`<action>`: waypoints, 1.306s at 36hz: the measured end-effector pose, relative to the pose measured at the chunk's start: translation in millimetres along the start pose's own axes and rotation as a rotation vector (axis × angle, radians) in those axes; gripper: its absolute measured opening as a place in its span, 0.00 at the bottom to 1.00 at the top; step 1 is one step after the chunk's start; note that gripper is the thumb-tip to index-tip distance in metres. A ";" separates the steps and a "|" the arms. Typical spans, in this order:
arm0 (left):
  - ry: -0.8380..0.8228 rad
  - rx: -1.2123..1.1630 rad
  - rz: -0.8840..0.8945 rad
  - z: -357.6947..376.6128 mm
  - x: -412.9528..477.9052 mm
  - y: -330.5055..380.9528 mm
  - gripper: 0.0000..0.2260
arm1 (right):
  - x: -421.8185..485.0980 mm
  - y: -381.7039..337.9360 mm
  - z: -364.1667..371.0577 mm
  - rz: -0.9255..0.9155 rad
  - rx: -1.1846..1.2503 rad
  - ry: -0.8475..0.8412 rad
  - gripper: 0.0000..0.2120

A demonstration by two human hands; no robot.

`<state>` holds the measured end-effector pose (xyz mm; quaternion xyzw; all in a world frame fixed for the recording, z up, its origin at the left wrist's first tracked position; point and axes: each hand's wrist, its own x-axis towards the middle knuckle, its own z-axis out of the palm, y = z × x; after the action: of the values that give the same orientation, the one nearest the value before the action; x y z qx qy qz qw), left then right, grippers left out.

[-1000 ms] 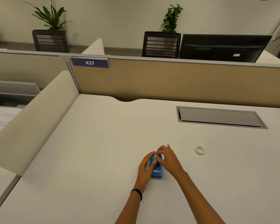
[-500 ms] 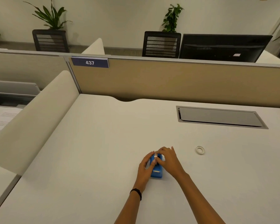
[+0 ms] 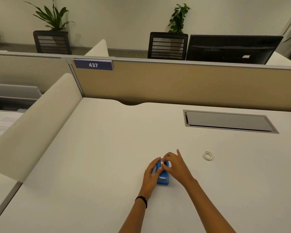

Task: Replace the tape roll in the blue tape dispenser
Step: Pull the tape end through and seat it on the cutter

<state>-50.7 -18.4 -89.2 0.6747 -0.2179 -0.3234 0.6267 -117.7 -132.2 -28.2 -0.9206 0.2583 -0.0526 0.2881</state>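
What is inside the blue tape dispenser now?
A tape roll sits in the top of the blue tape dispenser, pinched by the right hand. The left hand covers the dispenser's side, so the hub cannot be seen.

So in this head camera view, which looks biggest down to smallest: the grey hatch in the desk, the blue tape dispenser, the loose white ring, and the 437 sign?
1. Grey hatch
2. 437 sign, though it sits farther back, so its true size is unsure
3. Blue tape dispenser, partly hidden by both hands
4. Loose white ring
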 end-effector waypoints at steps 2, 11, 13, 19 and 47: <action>0.000 -0.007 0.003 0.1 -0.5 -0.2 0.15 | 0.9 -2.1 -1.0 -0.028 -0.059 -0.038 0.10; 0.014 -0.036 0.006 2.2 -0.8 -0.9 0.14 | 5.9 -21.7 -15.0 -0.003 -0.222 -0.199 0.13; 0.016 -0.017 0.009 2.3 -0.1 -2.2 0.15 | 7.9 -28.6 -17.3 0.035 -0.235 -0.223 0.12; 0.028 -0.009 0.013 3.0 1.1 -3.3 0.14 | 16.1 -39.5 -23.0 0.086 -0.287 -0.311 0.09; 0.038 -0.038 0.004 2.0 3.5 -3.8 0.12 | 16.2 -57.2 -35.3 0.168 -0.186 -0.325 0.12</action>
<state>-50.0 -21.8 -93.5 0.6683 -0.2011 -0.3132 0.6441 -86.9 -118.1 32.0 -0.9149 0.2879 0.1449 0.2432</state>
